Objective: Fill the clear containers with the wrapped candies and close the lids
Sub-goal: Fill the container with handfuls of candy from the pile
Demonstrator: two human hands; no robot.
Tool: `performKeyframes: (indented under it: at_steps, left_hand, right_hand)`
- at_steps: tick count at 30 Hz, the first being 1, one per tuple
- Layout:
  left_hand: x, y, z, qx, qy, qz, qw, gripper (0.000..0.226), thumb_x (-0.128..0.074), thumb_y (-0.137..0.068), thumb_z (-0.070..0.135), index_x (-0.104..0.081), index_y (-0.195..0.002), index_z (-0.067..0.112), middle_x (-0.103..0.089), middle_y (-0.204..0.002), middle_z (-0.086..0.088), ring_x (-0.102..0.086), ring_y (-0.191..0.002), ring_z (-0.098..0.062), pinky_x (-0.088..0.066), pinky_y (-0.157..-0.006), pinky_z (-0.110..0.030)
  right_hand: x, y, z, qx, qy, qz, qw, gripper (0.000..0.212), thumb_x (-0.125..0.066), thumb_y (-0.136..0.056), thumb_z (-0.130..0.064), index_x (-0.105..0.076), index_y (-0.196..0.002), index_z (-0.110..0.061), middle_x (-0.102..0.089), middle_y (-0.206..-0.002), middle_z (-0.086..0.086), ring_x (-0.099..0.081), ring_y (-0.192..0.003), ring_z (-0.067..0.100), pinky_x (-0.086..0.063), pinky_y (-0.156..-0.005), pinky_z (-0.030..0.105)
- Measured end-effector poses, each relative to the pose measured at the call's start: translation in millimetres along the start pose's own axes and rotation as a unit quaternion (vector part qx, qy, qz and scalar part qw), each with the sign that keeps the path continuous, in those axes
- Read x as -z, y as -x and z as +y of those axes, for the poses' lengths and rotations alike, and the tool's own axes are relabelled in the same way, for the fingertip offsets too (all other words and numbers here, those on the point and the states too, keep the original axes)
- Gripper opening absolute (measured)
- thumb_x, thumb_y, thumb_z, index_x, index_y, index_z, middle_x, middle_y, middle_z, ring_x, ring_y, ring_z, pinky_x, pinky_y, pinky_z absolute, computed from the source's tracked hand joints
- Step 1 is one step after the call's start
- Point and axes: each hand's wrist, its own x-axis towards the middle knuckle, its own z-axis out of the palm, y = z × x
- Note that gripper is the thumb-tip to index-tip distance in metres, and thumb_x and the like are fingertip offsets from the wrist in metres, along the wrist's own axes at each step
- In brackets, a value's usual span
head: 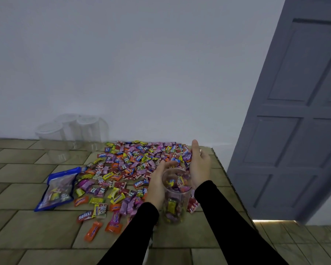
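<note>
A clear open container (175, 199), partly filled with wrapped candies, stands on the tiled surface near the front. My left hand (158, 185) grips its left side near the rim. My right hand (199, 165) is raised just above and right of the rim, holding a bunch of wrapped candies (187, 155) in its curled fingers. A wide heap of colourful wrapped candies (134, 161) spreads over the surface behind and left of the container. Three empty clear containers (71, 134) with lids on stand at the back left by the wall.
A blue-edged candy bag (58, 189) lies flat to the left of the heap. The tiled surface (27, 226) ends at an edge on the right, near my right hand. A grey door (298, 119) stands beyond that edge. A white wall runs behind.
</note>
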Motion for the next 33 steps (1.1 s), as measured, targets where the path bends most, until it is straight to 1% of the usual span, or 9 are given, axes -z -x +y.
performKeyframes:
  at_steps: [3, 5, 7, 9, 11, 17, 21, 27, 33]
  left_hand:
    - [-4, 3, -3, 0.051, 0.054, 0.006, 0.997, 0.075, -0.029, -0.091, 0.061, -0.065, -0.107, -0.003, -0.069, -0.102, -0.025, -0.065, -0.074, -0.025, -0.053, -0.073, -0.034]
    - [-5, 2, -3, 0.043, 0.056, 0.015, 0.997, 0.078, -0.032, -0.083, 0.066, -0.067, -0.101, -0.002, -0.069, -0.098, -0.026, -0.064, -0.073, -0.028, -0.051, -0.078, -0.039]
    - [-5, 0, -3, 0.04, 0.061, 0.028, 0.997, 0.077, -0.036, -0.078, 0.068, -0.067, -0.097, 0.001, -0.071, -0.092, -0.022, -0.064, -0.074, -0.03, -0.049, -0.084, -0.043]
    - [-4, -2, -5, 0.041, 0.07, 0.035, 0.996, 0.077, -0.038, -0.077, 0.068, -0.067, -0.095, -0.001, -0.071, -0.089, -0.021, -0.065, -0.074, -0.032, -0.05, -0.082, -0.042]
    - [-3, -4, -6, 0.039, 0.078, 0.03, 0.996, 0.076, -0.038, -0.077, 0.067, -0.067, -0.092, -0.002, -0.07, -0.087, -0.021, -0.063, -0.067, -0.029, -0.051, -0.073, -0.037]
    - [-2, -6, -10, 0.034, 0.091, 0.021, 0.995, 0.077, -0.042, -0.077, 0.067, -0.068, -0.094, -0.003, -0.067, -0.092, -0.027, -0.062, -0.066, -0.029, -0.051, -0.073, -0.038]
    - [-3, -5, -9, 0.037, 0.096, 0.034, 0.994, 0.072, -0.043, -0.079, 0.066, -0.069, -0.09, -0.001, -0.068, -0.092, -0.027, -0.062, -0.071, -0.031, -0.05, -0.076, -0.04]
    - [-4, -5, -8, 0.044, 0.092, 0.051, 0.993, 0.069, -0.044, -0.083, 0.064, -0.069, -0.09, 0.0, -0.069, -0.091, -0.024, -0.063, -0.075, -0.032, -0.05, -0.08, -0.043]
    - [-3, -4, -5, 0.041, 0.083, 0.052, 0.994, 0.073, -0.041, -0.087, 0.059, -0.064, -0.103, -0.009, -0.07, -0.092, -0.023, -0.064, -0.078, -0.031, -0.05, -0.078, -0.039]
  right_hand:
    - [-1, 1, 1, -0.014, -0.002, -0.011, 1.0, 0.092, -0.05, -0.065, -0.085, -0.049, -0.08, 0.006, -0.051, -0.077, 0.032, -0.053, -0.067, 0.023, -0.045, -0.069, 0.037]
    - [0, 0, 0, -0.017, 0.003, -0.013, 1.0, 0.063, -0.053, -0.079, -0.07, -0.06, -0.075, -0.007, -0.063, -0.078, 0.022, -0.062, -0.075, 0.027, -0.05, -0.075, 0.04]
    - [2, -1, -3, -0.026, -0.027, -0.022, 0.999, 0.039, -0.057, -0.09, -0.047, -0.058, -0.07, -0.014, -0.063, -0.066, 0.007, -0.058, -0.066, 0.026, -0.048, -0.065, 0.039]
    - [3, 2, -6, -0.028, -0.078, -0.049, 0.995, 0.033, -0.058, -0.094, -0.031, -0.052, -0.068, -0.013, -0.053, -0.053, 0.0, -0.042, -0.048, 0.02, -0.034, -0.049, 0.03]
    - [3, 3, -7, -0.03, -0.098, -0.064, 0.993, 0.03, -0.055, -0.095, -0.021, -0.049, -0.068, -0.012, -0.048, -0.049, -0.001, -0.033, -0.042, 0.016, -0.023, -0.042, 0.024]
    - [6, 8, -12, -0.021, -0.136, -0.094, 0.986, 0.024, -0.05, -0.095, -0.006, -0.048, -0.071, -0.008, -0.049, -0.048, 0.001, -0.033, -0.037, 0.016, -0.023, -0.037, 0.02]
    - [7, 10, -16, -0.035, -0.145, -0.094, 0.984, 0.018, -0.048, -0.086, 0.007, -0.05, -0.077, -0.009, -0.052, -0.053, 0.005, -0.036, -0.036, 0.017, -0.025, -0.037, 0.018]
    - [7, 14, -18, -0.001, -0.121, -0.114, 0.986, 0.018, -0.05, -0.08, 0.009, -0.058, -0.074, -0.006, -0.054, -0.059, 0.015, -0.05, -0.042, 0.023, -0.041, -0.043, 0.023]
    - [6, 17, -23, -0.012, -0.119, -0.134, 0.984, 0.014, -0.046, -0.09, 0.001, -0.059, -0.09, 0.003, -0.058, -0.058, 0.014, -0.06, -0.048, 0.027, -0.048, -0.046, 0.025]
